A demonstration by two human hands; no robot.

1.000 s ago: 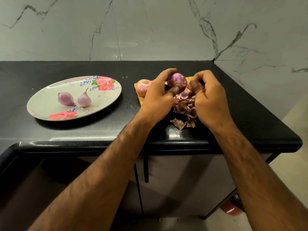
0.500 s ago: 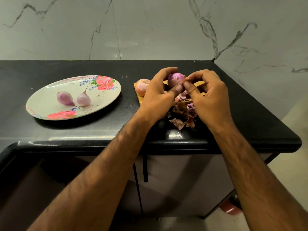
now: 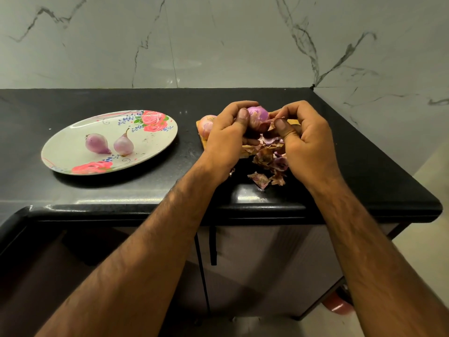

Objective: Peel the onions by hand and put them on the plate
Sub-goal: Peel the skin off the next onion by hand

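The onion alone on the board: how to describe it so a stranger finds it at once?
On the black counter, right of the flowered plate, lies a wooden board. The onion sits at its left end, beside the left hand. Unlike the held onion and the plate's pair, it is pale orange-pink, not purple.

1. My left hand (image 3: 226, 139) and right hand (image 3: 308, 142) are both bare.
2. My left forearm (image 3: 150, 251) and right forearm (image 3: 364, 239) are bare too, uncovered right down to the bottom edge of view.
3. Fine hair runs along both forearms.
4. My left thumb (image 3: 243, 116) and right thumb (image 3: 281, 124) have short, close-cut nails.
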